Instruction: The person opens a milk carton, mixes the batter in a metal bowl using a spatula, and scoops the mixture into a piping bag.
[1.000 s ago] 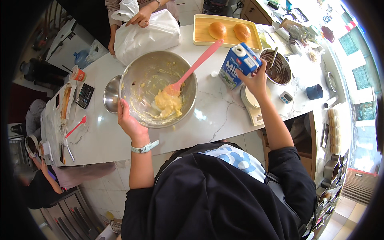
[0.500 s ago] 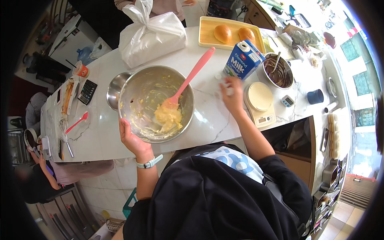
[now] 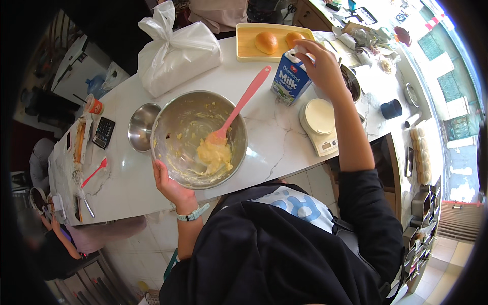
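My left hand (image 3: 170, 184) grips the near rim of a large steel bowl (image 3: 173, 114) on the white marble counter (image 3: 274, 152). In the bowl are a lump of yellow dough (image 3: 214, 155) and a pink spatula (image 3: 243, 101) that leans on the far rim. My right hand (image 3: 325, 68) reaches over a blue and white milk carton (image 3: 288, 84) to the right of the bowl. Its fingers close on the carton's top. The carton stands upright.
A white kitchen scale (image 3: 320, 122) sits below my right arm, with a dark bowl (image 3: 353, 84) behind it. A small steel bowl (image 3: 140, 127), a tied white plastic bag (image 3: 175, 51), a yellow tray (image 3: 248, 48) with two buns, a calculator (image 3: 104, 132) and a dark cup (image 3: 391, 109) stand around.
My right hand left the carton, dropped toward the counter near the scale, then came back up to the carton's top. My left hand has stayed on the bowl's rim.
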Demonstrator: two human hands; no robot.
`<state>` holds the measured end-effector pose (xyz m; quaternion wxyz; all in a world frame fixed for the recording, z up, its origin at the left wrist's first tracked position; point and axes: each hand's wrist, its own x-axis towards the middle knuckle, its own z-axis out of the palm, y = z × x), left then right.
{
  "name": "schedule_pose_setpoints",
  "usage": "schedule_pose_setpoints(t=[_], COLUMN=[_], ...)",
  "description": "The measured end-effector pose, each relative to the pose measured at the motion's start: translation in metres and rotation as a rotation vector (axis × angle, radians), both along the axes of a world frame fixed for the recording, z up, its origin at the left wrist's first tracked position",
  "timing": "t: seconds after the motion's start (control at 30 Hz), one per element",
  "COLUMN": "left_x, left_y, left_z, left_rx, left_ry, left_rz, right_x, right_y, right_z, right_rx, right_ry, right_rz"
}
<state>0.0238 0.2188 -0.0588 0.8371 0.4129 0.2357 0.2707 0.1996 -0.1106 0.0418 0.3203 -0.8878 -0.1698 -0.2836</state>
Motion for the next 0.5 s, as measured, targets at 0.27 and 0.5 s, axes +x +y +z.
schedule_pose_setpoints(t=[0.27, 0.5], left_x=[0.01, 0.014], left_y=[-0.009, -0.013], left_z=[0.004, 0.0], left_rx=[-0.011, -0.016], left_ry=[0.014, 0.023], left_rz=[-0.053, -0.084], right_x=[0.037, 0.038], right_y=[-0.031, -0.023], right_z=[-0.016, -0.012], right_rx=[-0.298, -0.379], right_ry=[0.212, 0.229], right_rz=[0.141, 0.225])
